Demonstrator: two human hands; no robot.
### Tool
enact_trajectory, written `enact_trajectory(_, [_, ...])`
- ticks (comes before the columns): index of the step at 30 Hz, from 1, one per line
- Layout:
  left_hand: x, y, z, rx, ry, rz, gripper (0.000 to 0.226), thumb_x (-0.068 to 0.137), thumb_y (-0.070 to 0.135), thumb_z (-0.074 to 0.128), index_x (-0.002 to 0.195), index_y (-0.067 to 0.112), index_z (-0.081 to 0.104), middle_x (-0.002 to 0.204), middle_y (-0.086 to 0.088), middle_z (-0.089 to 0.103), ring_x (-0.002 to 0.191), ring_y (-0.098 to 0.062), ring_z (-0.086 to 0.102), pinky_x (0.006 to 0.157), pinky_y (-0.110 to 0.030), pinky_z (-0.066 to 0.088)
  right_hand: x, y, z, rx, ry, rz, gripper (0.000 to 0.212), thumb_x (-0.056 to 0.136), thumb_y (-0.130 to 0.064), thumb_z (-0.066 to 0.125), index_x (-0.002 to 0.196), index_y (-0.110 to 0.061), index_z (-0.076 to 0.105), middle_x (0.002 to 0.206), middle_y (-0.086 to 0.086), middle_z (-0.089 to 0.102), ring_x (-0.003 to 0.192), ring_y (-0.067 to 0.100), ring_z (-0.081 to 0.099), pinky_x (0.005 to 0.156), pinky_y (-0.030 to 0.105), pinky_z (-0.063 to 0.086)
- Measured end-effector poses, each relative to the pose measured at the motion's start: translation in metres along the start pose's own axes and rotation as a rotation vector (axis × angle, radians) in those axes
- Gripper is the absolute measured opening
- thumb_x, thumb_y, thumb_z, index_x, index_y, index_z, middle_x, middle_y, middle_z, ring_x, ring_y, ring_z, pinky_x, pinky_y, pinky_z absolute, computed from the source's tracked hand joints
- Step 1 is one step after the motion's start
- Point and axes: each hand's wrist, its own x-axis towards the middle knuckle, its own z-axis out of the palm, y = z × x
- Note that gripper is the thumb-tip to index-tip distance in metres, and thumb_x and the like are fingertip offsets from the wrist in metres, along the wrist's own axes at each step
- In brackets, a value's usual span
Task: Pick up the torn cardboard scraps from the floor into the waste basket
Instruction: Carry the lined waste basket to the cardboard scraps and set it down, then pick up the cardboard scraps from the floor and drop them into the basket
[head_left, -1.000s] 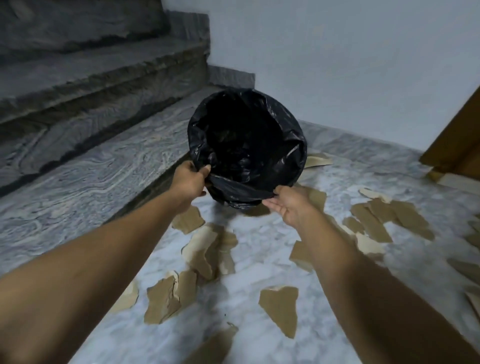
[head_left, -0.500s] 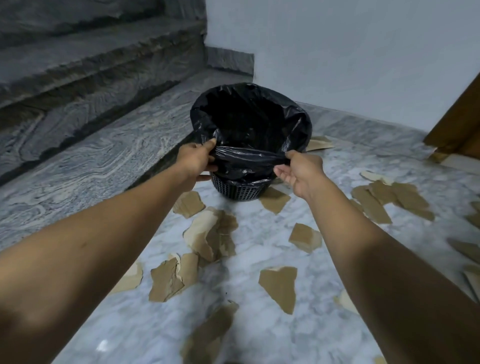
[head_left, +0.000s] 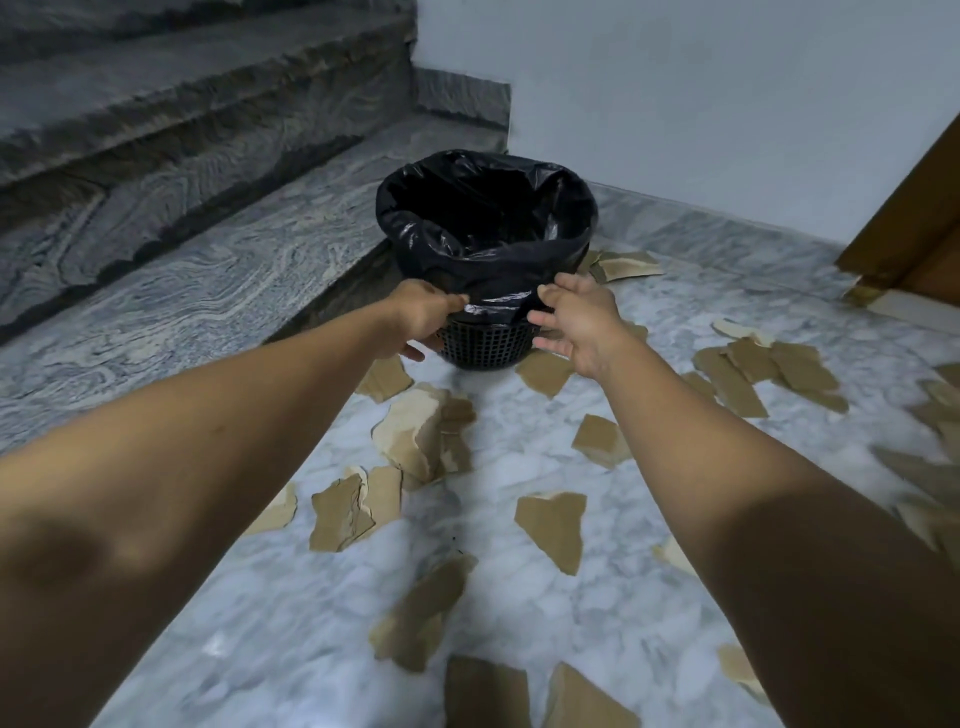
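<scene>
The waste basket (head_left: 485, 351) now stands on the floor (head_left: 311, 623) between our hands. Our right hand (head_left: 576, 322) has let go, fingers spread; our left hand (head_left: 421, 317) still pinches the liner (head_left: 498, 275). Cardboard scraps (head_left: 553, 525) lie uncollected beneath our forearms.

The floor (head_left: 322, 623) is laid in pale grey-white marble with soft, clouded veining. On the left, stone steps (head_left: 156, 130) of a darker grey, banded with wavy lines, are seen rising toward the upper left corner, and the lowest tread is set just above the marble. Behind, a plain wall (head_left: 701, 93) is painted a light bluish white. At the stair its foot is lined with a short grey stone skirting (head_left: 462, 98). At the right edge a brown wooden door frame (head_left: 914, 228) is partly shown. The whole space is lit softly and evenly.
</scene>
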Motion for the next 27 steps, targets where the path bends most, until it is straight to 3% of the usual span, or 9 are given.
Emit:
enact_trajectory(6, [-0.025,-0.003,0.019,0.587,-0.246,0.102,0.044,0.093,0.047,0.059,0.118,0.011,0.063,0.109,-0.008,0.064,0.077,-0.022,0.064,0.071,-0.039,0.059,-0.032,0.021,-0.011,-0.279,0.026,0.056,0.041,0.097,-0.018,0.061,0.136,-0.015,0.051,0.123,0.006,0.064,0.093,0.019,0.064,0.059,0.028,0.049])
enact_trajectory(9, [-0.038,0.005,0.031,0.820,-0.239,0.209,0.044,0.093,0.046,0.060,0.109,0.006,0.069,0.111,-0.013,0.067,0.097,-0.031,0.065,0.087,-0.043,0.056,-0.049,0.042,-0.022,-0.563,-0.013,-0.004,0.023,0.095,-0.016,0.061,0.118,-0.014,0.061,0.117,0.009,0.066,0.090,0.023,0.061,0.055,0.025,0.042])
enact_trajectory(11, [-0.054,0.014,0.039,0.971,-0.201,0.298,0.046,0.093,0.046,0.060,0.118,0.008,0.065,0.118,-0.012,0.064,0.105,-0.030,0.061,0.092,-0.041,0.053,-0.066,0.054,-0.033,-0.823,-0.071,-0.054,0.020,0.094,-0.011,0.060,0.113,-0.009,0.065,0.118,0.018,0.066,0.087,0.024,0.058,0.060,0.027,0.045])
enact_trajectory(14, [-0.088,0.009,0.063,1.093,-0.246,0.355,0.058,0.088,0.047,0.066,0.135,0.014,0.054,0.131,-0.008,0.057,0.115,-0.029,0.056,0.093,-0.036,0.050,-0.100,0.077,-0.052,-1.226,-0.214,0.026,0.032,0.094,-0.019,0.063,0.122,-0.003,0.062,0.121,0.016,0.064,0.104,0.031,0.063,0.088,0.037,0.053])
enact_trajectory(17, [-0.129,-0.023,0.107,1.121,-0.392,0.341,0.069,0.078,0.047,0.077,0.134,0.016,0.052,0.130,-0.007,0.058,0.114,-0.027,0.057,0.094,-0.038,0.051,-0.147,0.123,-0.066,-1.294,-0.289,0.095,0.019,0.086,-0.020,0.073,0.103,-0.019,0.067,0.103,0.002,0.067,0.090,0.021,0.065,0.076,0.027,0.053])
enact_trajectory(20, [-0.167,-0.071,0.152,1.169,-0.595,0.344,0.086,0.067,0.050,0.084,0.139,0.023,0.047,0.132,0.000,0.055,0.121,-0.025,0.054,0.094,-0.035,0.049,-0.189,0.170,-0.073,-1.368,-0.388,0.110,0.055,0.072,-0.028,0.082,0.121,-0.017,0.061,0.113,0.005,0.064,0.099,0.025,0.065,0.078,0.029,0.051])
enact_trajectory(22, [-0.189,-0.105,0.176,1.216,-0.700,0.365,0.093,0.053,0.062,0.084,0.134,0.033,0.047,0.124,0.004,0.057,0.116,-0.022,0.058,0.085,-0.032,0.050,-0.212,0.191,-0.075,-1.424,-0.418,0.082,0.075,0.060,-0.038,0.088,0.125,-0.017,0.056,0.119,0.005,0.060,0.105,0.026,0.062,0.077,0.031,0.049])
enact_trajectory(24, [-0.203,-0.131,0.187,1.243,-0.711,0.382,0.105,0.039,0.067,0.083,0.131,0.032,0.046,0.119,0.004,0.055,0.108,-0.021,0.060,0.078,-0.029,0.049,-0.229,0.209,-0.075,-1.527,-0.436,0.023,0.090,0.050,-0.049,0.091,0.124,-0.019,0.051,0.122,0.004,0.051,0.113,0.026,0.052,0.082,0.037,0.046])
enact_trajectory(27, [-0.209,-0.154,0.185,1.208,-0.635,0.459,0.117,0.038,0.061,0.087,0.138,0.024,0.039,0.127,-0.002,0.045,0.111,-0.026,0.050,0.081,-0.036,0.047,-0.240,0.237,-0.078,-1.595,-0.407,-0.012,0.108,0.043,-0.060,0.089,0.130,-0.024,0.037,0.130,0.003,0.038,0.122,0.028,0.038,0.091,0.048,0.044])
